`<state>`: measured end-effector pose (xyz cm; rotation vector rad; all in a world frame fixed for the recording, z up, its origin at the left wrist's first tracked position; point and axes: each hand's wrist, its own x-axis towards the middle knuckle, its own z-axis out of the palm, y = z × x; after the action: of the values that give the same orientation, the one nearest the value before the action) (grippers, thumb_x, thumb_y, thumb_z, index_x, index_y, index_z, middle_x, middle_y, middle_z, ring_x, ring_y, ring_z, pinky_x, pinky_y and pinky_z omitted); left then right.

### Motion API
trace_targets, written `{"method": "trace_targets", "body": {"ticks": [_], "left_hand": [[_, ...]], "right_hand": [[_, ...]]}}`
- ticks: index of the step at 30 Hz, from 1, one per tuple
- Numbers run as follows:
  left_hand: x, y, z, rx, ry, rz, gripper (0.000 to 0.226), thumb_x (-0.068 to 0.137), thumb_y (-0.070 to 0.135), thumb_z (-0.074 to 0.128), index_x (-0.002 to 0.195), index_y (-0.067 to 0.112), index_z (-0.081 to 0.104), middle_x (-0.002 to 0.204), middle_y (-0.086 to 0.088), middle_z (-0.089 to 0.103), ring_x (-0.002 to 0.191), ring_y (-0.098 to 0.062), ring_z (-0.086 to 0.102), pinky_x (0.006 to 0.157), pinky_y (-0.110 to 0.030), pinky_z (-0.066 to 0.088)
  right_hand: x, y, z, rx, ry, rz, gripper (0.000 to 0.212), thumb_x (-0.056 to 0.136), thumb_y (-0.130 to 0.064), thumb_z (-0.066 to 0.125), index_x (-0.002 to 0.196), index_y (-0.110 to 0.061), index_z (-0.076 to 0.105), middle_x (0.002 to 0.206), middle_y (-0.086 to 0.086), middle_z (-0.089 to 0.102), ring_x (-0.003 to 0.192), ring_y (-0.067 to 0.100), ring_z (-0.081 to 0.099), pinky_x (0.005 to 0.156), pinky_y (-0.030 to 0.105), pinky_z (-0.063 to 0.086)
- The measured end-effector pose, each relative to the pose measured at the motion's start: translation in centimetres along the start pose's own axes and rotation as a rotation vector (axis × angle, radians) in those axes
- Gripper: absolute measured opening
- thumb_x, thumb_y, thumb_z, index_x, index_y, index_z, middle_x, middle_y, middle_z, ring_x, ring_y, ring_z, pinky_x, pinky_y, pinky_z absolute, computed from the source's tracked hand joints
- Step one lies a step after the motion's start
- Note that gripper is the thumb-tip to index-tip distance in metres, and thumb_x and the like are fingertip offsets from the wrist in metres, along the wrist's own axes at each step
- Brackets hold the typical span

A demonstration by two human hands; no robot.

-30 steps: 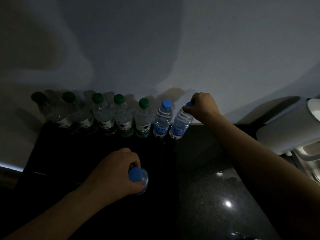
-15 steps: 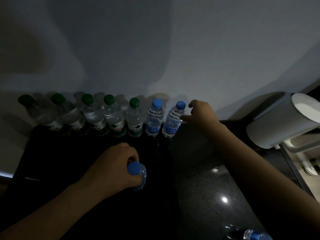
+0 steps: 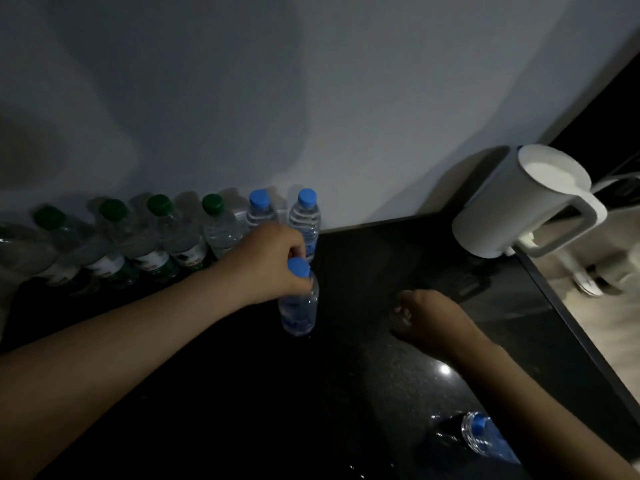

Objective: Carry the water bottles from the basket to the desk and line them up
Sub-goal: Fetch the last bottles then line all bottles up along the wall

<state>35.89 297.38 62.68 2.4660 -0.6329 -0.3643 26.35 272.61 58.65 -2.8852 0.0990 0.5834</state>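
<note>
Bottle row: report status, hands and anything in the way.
Left hand gripping blue-capped bottle by the neck, short of the row. Right hand empty, curled over desk. Slot beside end bottle clear; kettle well right.

bare desk (image 3: 398, 244) between bottle row (image 3: 306, 216) and kettle (image 3: 519, 206)

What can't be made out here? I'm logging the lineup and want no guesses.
Head view only:
- Leftmost green-capped bottle: cut by the left edge, so the row's count is unsure.
- Labels on the green-capped bottles: too dim and small to read.
- Blue-capped bottle behind the left hand: lower half hidden.
- Held bottle: touching the desk or not, unclear.
- Right hand: curled, contents unseen.
- Bottle at the bottom edge: partly cut off; basket not visible.
</note>
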Motion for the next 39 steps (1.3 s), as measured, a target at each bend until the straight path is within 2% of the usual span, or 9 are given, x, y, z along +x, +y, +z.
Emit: {"method": "trace_targets", "body": {"ticks": [3, 9, 16, 21, 25, 39], "left_hand": [[3.2, 1.1, 0.1, 0.051, -0.017, 0.029, 0.022, 0.058, 0.028, 0.079, 0.063, 0.025, 0.058, 0.063, 0.01, 0.059, 0.059, -0.004, 0.056, 0.051, -0.02, 0.037], [9.0, 3.6, 0.1, 0.18, -0.021, 0.082, 0.026, 0.059, 0.031, 0.078, 0.071, 0.012, 0.064, 0.074, -0.001, 0.063, 0.071, -0.02, 0.061, 0.063, -0.036, 0.051], [13.9, 4.0, 0.7, 0.203, 0.009, 0.048, 0.025, 0.065, 0.026, 0.077, 0.076, 0.008, 0.064, 0.08, -0.006, 0.063, 0.076, -0.023, 0.06, 0.06, -0.03, 0.042], [16.0, 3.6, 1.3, 0.193, 0.038, 0.026, 0.027, 0.067, 0.024, 0.077, 0.083, 0.006, 0.065, 0.087, -0.01, 0.065, 0.081, -0.025, 0.062, 0.069, -0.037, 0.052], [16.9, 3.2, 1.8, 0.185, 0.079, 0.023, 0.029, 0.069, 0.023, 0.078, 0.086, 0.004, 0.065, 0.089, -0.011, 0.064, 0.082, -0.026, 0.061, 0.071, -0.039, 0.051], [18.4, 1.5, 3.1, 0.12, 0.118, -0.054, 0.024, 0.069, 0.022, 0.078, 0.085, 0.01, 0.064, 0.088, -0.007, 0.065, 0.079, -0.023, 0.062, 0.071, -0.04, 0.056]], "right_hand": [[-1.2, 1.1, 0.7, 0.044, 0.024, 0.015, 0.028, 0.085, -0.034, 0.065, 0.11, -0.02, 0.06, 0.106, -0.004, 0.062, 0.096, 0.011, 0.06, 0.077, 0.025, 0.05], [-1.7, 2.6, 1.7, 0.084, 0.075, 0.061, 0.024, 0.085, -0.033, 0.062, 0.101, -0.016, 0.061, 0.1, 0.0, 0.064, 0.09, 0.016, 0.061, 0.07, 0.028, 0.049], [-0.9, 3.7, 2.9, 0.171, 0.074, 0.075, 0.023, 0.084, -0.035, 0.065, 0.101, -0.02, 0.06, 0.1, -0.002, 0.063, 0.089, 0.013, 0.06, 0.069, 0.024, 0.048], [-0.1, 4.1, 3.1, 0.222, 0.084, 0.116, 0.027, 0.084, -0.035, 0.065, 0.103, -0.017, 0.062, 0.103, 0.0, 0.065, 0.094, 0.017, 0.062, 0.08, 0.034, 0.054], [0.3, 4.7, 3.5, 0.247, 0.077, 0.132, 0.03, 0.084, -0.034, 0.065, 0.11, -0.02, 0.061, 0.107, -0.001, 0.064, 0.097, 0.015, 0.062, 0.082, 0.032, 0.054], [1.3, 5.2, 4.1, 0.248, 0.054, 0.143, 0.031, 0.086, -0.035, 0.063, 0.111, -0.018, 0.06, 0.108, 0.0, 0.063, 0.098, 0.014, 0.061, 0.083, 0.031, 0.053]]}}
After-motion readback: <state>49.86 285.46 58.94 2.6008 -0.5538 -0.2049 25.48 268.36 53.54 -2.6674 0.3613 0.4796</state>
